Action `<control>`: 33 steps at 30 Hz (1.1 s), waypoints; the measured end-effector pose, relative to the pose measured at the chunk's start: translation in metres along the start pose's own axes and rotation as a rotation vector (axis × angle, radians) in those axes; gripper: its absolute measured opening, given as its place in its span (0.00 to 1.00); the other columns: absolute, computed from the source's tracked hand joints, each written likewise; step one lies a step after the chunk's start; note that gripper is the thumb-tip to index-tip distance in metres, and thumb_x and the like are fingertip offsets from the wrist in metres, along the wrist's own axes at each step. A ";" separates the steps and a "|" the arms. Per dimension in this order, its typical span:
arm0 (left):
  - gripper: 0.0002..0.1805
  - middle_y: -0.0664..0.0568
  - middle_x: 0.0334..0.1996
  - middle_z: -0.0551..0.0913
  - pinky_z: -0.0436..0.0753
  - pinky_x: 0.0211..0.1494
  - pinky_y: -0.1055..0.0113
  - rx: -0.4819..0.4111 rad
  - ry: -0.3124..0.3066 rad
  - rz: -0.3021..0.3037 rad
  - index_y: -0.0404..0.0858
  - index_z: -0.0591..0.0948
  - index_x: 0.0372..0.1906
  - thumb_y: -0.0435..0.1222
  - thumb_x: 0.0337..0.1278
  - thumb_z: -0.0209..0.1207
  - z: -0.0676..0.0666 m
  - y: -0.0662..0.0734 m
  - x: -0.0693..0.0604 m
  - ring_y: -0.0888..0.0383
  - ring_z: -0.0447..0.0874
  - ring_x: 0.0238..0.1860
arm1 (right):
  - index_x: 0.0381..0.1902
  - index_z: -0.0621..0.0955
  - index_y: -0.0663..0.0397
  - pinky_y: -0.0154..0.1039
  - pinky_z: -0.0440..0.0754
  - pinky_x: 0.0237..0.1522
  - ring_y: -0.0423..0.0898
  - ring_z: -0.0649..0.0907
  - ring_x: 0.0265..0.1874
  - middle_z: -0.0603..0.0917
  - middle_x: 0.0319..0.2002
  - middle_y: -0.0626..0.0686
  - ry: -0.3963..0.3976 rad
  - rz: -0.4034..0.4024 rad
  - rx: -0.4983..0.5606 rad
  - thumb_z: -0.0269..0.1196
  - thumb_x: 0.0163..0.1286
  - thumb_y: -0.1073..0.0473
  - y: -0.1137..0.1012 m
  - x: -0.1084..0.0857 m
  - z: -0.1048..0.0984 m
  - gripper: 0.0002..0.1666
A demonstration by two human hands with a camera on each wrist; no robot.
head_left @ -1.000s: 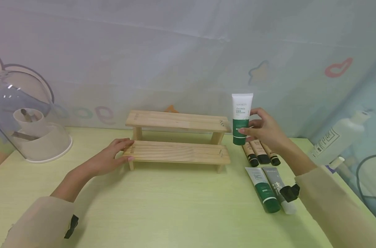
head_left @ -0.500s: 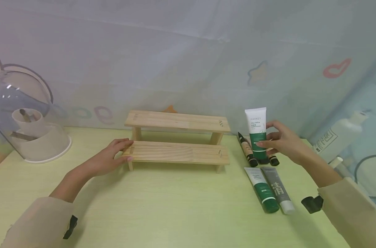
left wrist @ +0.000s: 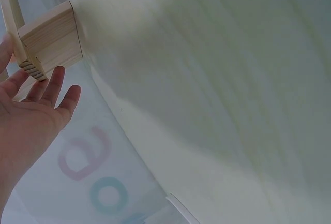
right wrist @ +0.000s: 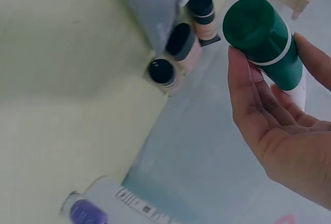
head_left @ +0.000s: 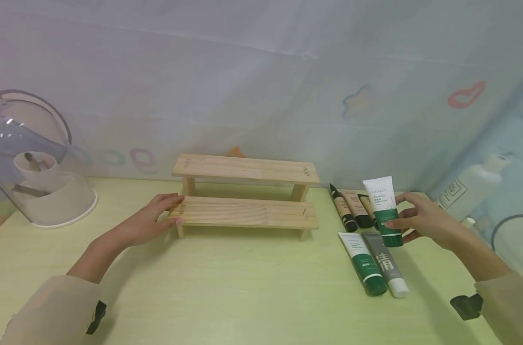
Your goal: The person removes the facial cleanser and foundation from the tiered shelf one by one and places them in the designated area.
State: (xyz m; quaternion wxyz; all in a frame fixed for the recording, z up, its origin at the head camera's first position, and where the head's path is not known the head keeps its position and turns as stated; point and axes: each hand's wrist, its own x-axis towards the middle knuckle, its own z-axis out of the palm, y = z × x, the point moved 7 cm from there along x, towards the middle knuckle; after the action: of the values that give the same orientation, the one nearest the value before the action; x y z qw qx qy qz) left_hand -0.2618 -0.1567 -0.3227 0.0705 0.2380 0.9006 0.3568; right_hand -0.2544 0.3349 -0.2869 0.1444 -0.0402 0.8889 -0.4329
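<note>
My right hand (head_left: 429, 220) holds a white and green squeeze tube (head_left: 383, 211) upright, cap down, above the right side of the table. Thumb and fingers pinch it from the sides; in the right wrist view its green cap (right wrist: 251, 25) faces the camera. Below it lie another white and green tube (head_left: 364, 263) and a grey tube (head_left: 386, 266) side by side. My left hand (head_left: 145, 223) grips the left end of the lower step of a two-step wooden rack (head_left: 248, 212), thumb at its front edge. In the left wrist view the board end (left wrist: 32, 69) sits between thumb and fingers.
Several beige tubes with black caps, one a BB tube (head_left: 357, 208), lie behind the held tube. A white bottle (head_left: 470, 187) stands at the right. At the left, a clear-domed holder (head_left: 63, 211) contains brushes. A printed curtain (head_left: 261, 86) hangs behind the table.
My right hand has carried the white and green tube rightward and down, away from the rack, to over the lying tubes. The left hand stays on the rack.
</note>
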 end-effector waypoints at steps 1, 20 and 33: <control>0.36 0.31 0.66 0.47 0.56 0.57 0.35 -0.001 -0.001 -0.001 0.29 0.54 0.68 0.46 0.65 0.50 0.000 0.000 0.000 0.34 0.53 0.62 | 0.58 0.56 0.68 0.48 0.81 0.32 0.52 0.81 0.32 0.78 0.36 0.60 -0.006 0.015 0.001 0.64 0.60 0.60 0.005 -0.002 0.000 0.37; 0.34 0.30 0.65 0.48 0.58 0.56 0.35 -0.007 0.003 0.028 0.27 0.54 0.68 0.44 0.66 0.49 0.002 -0.001 0.002 0.33 0.54 0.61 | 0.50 0.60 0.67 0.48 0.81 0.29 0.50 0.80 0.25 0.80 0.28 0.54 -0.087 0.197 0.082 0.62 0.62 0.58 0.089 -0.032 -0.001 0.28; 0.35 0.30 0.65 0.47 0.57 0.56 0.36 -0.008 0.003 0.017 0.28 0.54 0.68 0.43 0.66 0.50 0.001 -0.001 0.002 0.33 0.54 0.61 | 0.47 0.64 0.65 0.47 0.80 0.27 0.43 0.78 0.20 0.79 0.24 0.50 -0.108 0.200 0.154 0.60 0.63 0.58 0.107 -0.036 0.004 0.22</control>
State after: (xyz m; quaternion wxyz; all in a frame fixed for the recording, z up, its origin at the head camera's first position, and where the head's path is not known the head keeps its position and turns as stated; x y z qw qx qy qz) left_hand -0.2636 -0.1563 -0.3240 0.0672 0.2449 0.8973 0.3611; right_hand -0.2128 0.4055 -0.3648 0.2372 0.0363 0.8434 -0.4807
